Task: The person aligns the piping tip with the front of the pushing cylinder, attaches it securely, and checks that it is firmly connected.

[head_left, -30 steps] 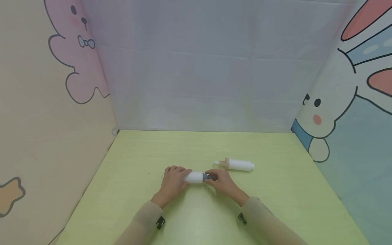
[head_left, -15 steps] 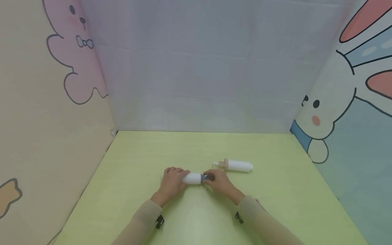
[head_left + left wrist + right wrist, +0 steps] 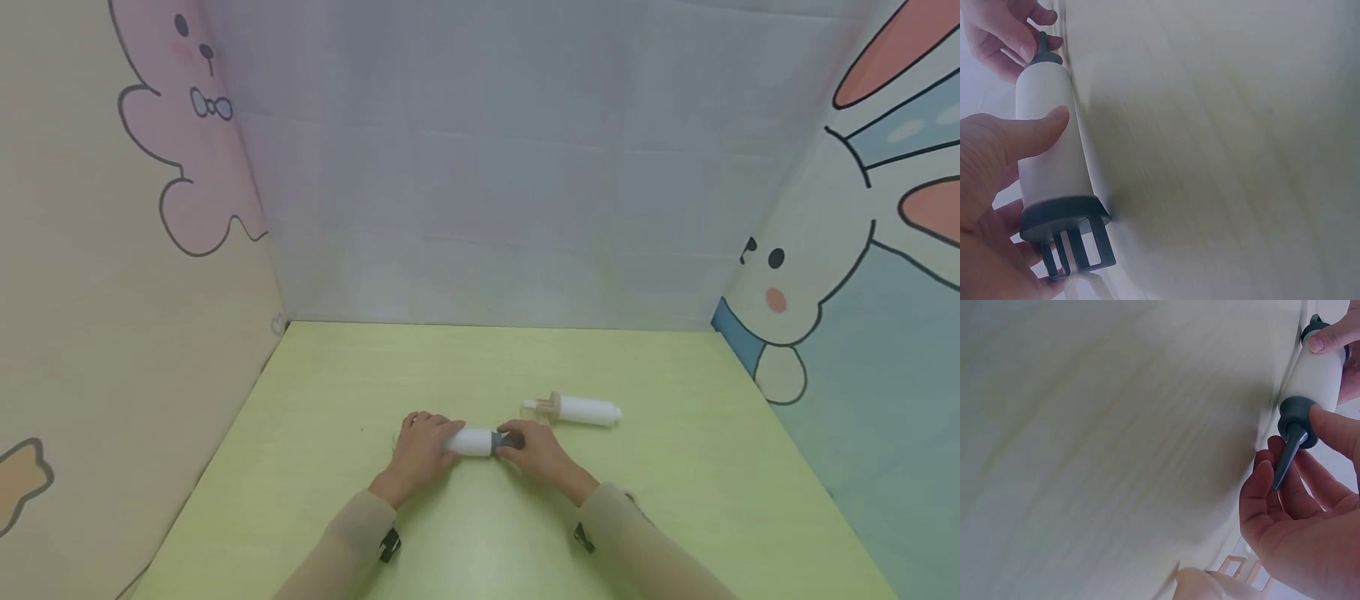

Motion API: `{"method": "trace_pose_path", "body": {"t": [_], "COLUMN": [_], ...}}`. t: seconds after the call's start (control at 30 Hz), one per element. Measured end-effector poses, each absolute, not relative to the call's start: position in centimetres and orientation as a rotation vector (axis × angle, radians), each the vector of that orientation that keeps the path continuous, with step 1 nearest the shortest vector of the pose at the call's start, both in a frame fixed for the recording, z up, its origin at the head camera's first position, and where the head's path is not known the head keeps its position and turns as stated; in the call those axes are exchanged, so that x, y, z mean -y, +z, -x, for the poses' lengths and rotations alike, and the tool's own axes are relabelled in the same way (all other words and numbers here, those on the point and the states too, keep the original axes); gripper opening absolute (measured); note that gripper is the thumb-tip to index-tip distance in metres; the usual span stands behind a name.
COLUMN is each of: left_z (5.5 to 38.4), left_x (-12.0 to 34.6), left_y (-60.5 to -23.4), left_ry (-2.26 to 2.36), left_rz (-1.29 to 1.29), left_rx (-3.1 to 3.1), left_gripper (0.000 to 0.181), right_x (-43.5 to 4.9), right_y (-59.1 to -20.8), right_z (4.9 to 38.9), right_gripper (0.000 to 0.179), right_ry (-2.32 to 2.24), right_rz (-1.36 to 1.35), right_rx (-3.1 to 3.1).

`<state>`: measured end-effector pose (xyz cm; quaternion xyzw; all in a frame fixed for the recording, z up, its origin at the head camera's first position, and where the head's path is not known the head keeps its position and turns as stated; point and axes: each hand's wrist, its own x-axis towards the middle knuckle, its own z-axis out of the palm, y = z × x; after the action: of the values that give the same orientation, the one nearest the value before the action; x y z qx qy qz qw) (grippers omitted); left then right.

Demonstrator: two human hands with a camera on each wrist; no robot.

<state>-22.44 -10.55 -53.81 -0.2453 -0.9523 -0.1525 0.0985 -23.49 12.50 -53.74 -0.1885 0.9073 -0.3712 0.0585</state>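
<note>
A white-barrelled piping syringe (image 3: 472, 442) with dark grey ends lies crosswise between the hands, low over the table. The left hand (image 3: 422, 450) grips its barrel (image 3: 1054, 178), thumb across the top and fingers round the far side. A dark grey slotted frame (image 3: 1075, 247) forms the end beside the left palm. At the other end, the right hand (image 3: 542, 454) holds the dark grey nozzle cap (image 3: 1297, 419), thumb on its collar and fingers curled behind the tapered tip. A second, similar syringe (image 3: 588, 410) with a beige end lies behind the right hand.
The yellow-green table (image 3: 337, 367) meets a pale fabric wall (image 3: 480, 208) at the back. Side panels with cartoon drawings, one a white rabbit (image 3: 802, 292), stand left and right. Dark straps hang under both sleeves.
The right hand has shifted slightly left and its fingers have moved round the nozzle cap. The left hand keeps its hold on the barrel, and the second syringe lies where it was.
</note>
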Motion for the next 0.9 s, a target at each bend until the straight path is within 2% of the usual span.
{"method": "trace_pose_path", "body": {"t": [0.53,0.73,0.9], "left_z": [22.9,23.1,23.2], "left_x": [10.4,10.2,9.8], "left_y": [-54.5,-54.3,-53.6], "left_ry": [-0.417,-0.413,-0.415], "left_rz": [0.692,0.698,0.729], "left_rx": [2.855,2.831,2.801], "left_gripper": [0.064,0.066,0.065], "right_x": [-12.9,-13.8,-15.6], "right_y": [-53.7,-52.7,-51.5], "right_z": [23.3,23.0,22.8], "right_gripper": [0.050,0.056,0.055], "right_ry": [-1.153,-1.109,-1.185], "right_rz": [0.558,0.499,0.395], "right_rx": [-2.729,-2.750,-2.761]}}
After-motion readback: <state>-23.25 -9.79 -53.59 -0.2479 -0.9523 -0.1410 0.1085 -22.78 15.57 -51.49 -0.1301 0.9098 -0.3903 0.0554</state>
